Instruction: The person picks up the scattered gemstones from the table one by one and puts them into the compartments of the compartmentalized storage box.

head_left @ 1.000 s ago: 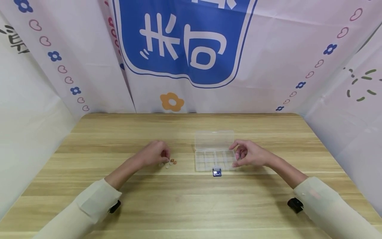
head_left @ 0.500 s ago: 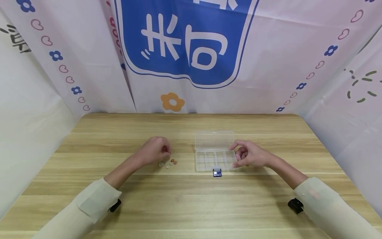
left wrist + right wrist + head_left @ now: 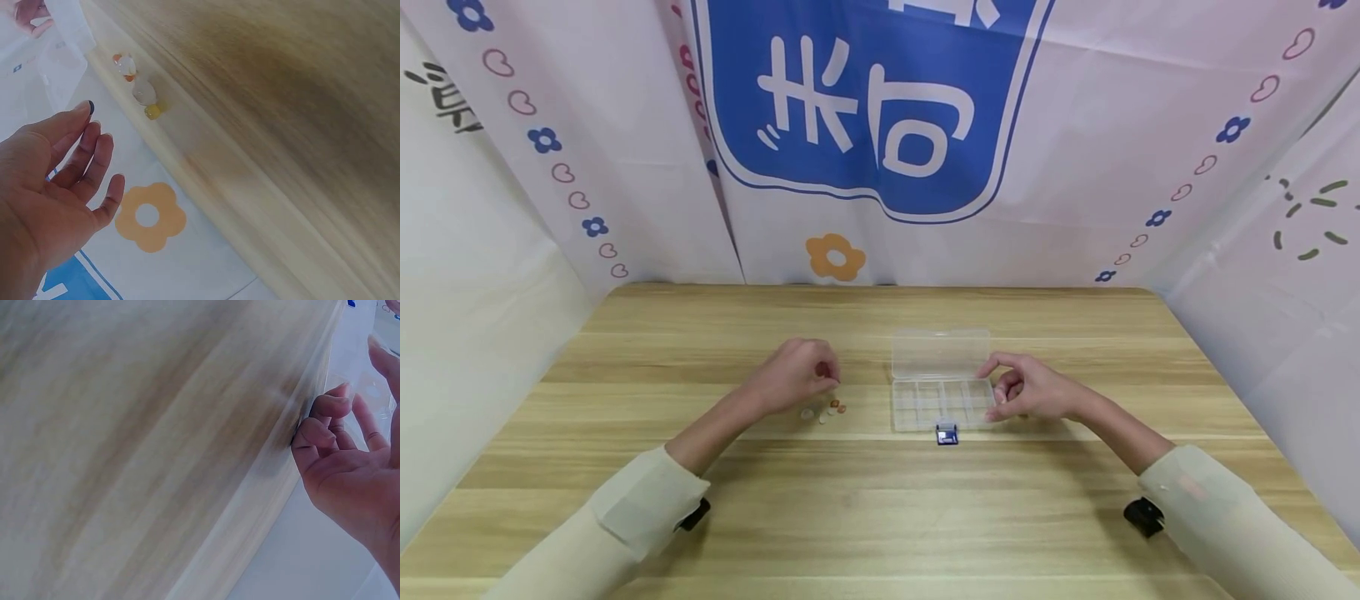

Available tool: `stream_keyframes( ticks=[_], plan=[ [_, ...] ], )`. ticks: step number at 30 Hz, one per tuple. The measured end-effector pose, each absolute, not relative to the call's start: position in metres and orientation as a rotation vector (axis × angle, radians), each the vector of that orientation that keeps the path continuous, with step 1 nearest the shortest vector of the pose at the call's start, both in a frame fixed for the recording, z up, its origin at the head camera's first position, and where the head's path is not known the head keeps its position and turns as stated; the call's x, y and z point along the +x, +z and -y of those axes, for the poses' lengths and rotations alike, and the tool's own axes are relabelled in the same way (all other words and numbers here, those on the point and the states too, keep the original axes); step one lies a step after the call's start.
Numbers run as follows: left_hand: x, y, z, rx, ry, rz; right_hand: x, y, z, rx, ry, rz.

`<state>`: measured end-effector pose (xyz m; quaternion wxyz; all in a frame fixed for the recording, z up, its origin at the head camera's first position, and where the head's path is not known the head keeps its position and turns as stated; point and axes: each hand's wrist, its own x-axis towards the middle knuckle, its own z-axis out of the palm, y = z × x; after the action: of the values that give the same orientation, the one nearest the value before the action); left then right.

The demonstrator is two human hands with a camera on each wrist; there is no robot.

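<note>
Rightward of my left hand (image 3: 793, 375) lies the clear box (image 3: 912, 426), near its fingertips but apart from them, its long axis running crosswise in front of me. Thumb and forefinger of that hand pinch a small dark piece (image 3: 92, 107), raised off the tabletop (image 3: 850, 500). My right hand (image 3: 1032, 390) touches the box, thumb and forefinger curled about its right end, so the box stands between my two hands. Its hinged lid (image 3: 940, 354) lies back, away from me, and dividers part the inside into two rows; I can't make out any contents. Just on my side of the left fingertips sit a yellow bead (image 3: 152, 112), a large clear bead (image 3: 144, 92) and smaller orange ones (image 3: 117, 57).
</note>
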<state>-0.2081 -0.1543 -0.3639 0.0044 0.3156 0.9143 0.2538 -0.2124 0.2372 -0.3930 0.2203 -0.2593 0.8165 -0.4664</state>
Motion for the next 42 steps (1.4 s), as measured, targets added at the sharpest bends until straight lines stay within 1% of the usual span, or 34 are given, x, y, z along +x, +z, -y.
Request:
stream_keyframes(
  ticks=[10,16,28,35,42],
  plan=[
    [-0.207,-0.363,0.15,1.002,0.811,-2.848,-0.213,-0.394,-0.238,-0.721,-1.303,-2.249],
    [-0.207,-0.361,0.143,0.962,0.882,-2.801,-0.213,-0.393,-0.236,-0.699,-1.299,-2.247],
    [-0.21,-0.358,0.122,0.992,1.1,-2.69,-0.213,-0.392,-0.236,-0.675,-1.297,-2.25],
    [-0.212,-0.361,0.108,1.063,1.116,-2.677,-0.213,-0.39,-0.237,-0.67,-1.281,-2.258],
    [-0.214,-0.361,0.092,1.023,1.092,-2.66,-0.213,-0.39,-0.236,-0.667,-1.287,-2.25]
  ],
)
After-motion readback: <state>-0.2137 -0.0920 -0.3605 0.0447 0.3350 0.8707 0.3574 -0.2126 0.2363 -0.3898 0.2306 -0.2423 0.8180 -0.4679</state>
